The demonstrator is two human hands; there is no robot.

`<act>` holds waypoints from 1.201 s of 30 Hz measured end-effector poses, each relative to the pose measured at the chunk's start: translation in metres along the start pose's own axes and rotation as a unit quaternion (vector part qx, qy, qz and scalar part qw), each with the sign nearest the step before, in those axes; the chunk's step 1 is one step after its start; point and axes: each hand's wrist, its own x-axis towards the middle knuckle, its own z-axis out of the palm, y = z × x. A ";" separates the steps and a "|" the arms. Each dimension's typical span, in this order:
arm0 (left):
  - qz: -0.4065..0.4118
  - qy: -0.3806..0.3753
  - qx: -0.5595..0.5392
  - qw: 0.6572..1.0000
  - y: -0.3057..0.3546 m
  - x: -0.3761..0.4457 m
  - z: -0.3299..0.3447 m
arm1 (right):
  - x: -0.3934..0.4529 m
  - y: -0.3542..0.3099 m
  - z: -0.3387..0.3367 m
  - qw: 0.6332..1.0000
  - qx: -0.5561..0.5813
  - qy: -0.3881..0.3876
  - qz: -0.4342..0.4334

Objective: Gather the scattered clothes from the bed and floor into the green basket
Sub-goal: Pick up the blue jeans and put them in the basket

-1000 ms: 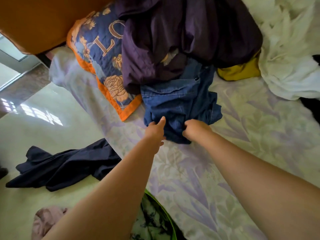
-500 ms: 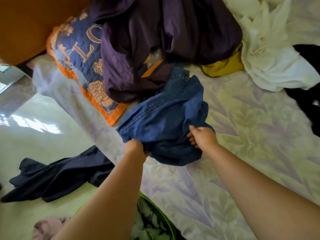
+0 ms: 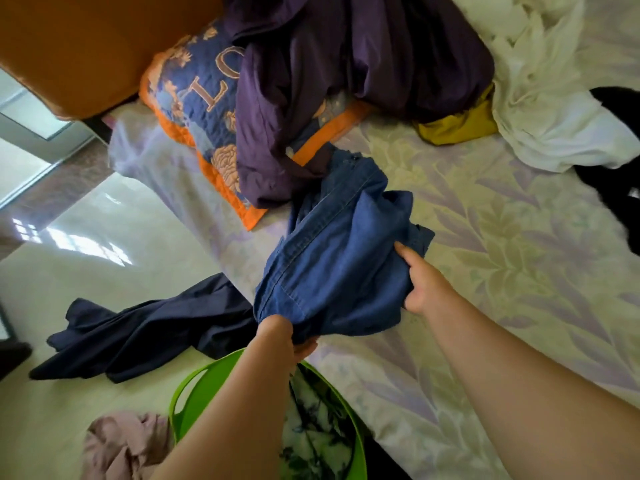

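I have the blue denim garment [image 3: 339, 261] in both hands. My left hand [image 3: 280, 336] grips its lower edge, fingers curled up under the cloth, right above the rim of the green basket [image 3: 204, 386]. My right hand [image 3: 424, 284] pinches the bunched fabric on the other side — thumb on top, fingers tucked beneath. The denim's far end trails back on the bed [image 3: 485, 237] towards the purple garment [image 3: 346, 74] heaped over the orange-edged pillow [image 3: 194, 102]. The basket stands on the floor against the bed, with a patterned cloth [image 3: 311, 427] already inside. Beside it on the floor lie a navy garment [image 3: 138, 334] and a pink one [image 3: 121, 445] — the white cloth [image 3: 554, 109] and a yellow piece [image 3: 457, 128] lie further up the bed.
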 end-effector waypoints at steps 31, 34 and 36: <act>0.624 0.003 0.183 0.760 -0.045 -0.266 -0.230 | -0.457 0.045 0.241 0.851 -0.437 -0.094 -0.275; 0.677 -0.009 0.235 0.697 -0.024 -0.294 -0.263 | -0.503 0.036 0.261 0.835 -0.436 -0.114 -0.315; 0.661 -0.022 0.281 0.695 -0.021 -0.303 -0.284 | -0.526 0.031 0.271 0.839 -0.417 -0.137 -0.321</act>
